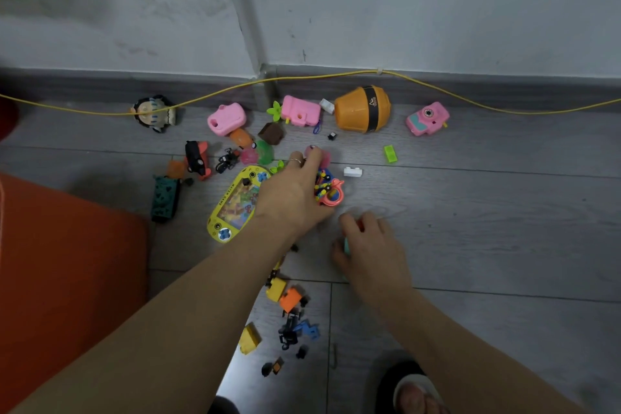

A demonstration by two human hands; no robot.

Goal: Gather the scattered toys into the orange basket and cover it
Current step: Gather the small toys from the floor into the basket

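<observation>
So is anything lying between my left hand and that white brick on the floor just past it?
Nothing visible does. The white brick lies on bare floor just right of the left hand; only the small pink-and-blue toy that hand is gripping sits on that side.

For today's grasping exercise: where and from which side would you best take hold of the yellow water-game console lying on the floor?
Pinch the yellow console across its narrow width near the lower rounded end, from above: it lies flat, screen up, and that end is clear of the left hand.

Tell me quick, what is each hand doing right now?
Left hand: fingers curled round a clump of small toys.
Right hand: curled round something small, partly teal; what it is cannot be told.
</observation>
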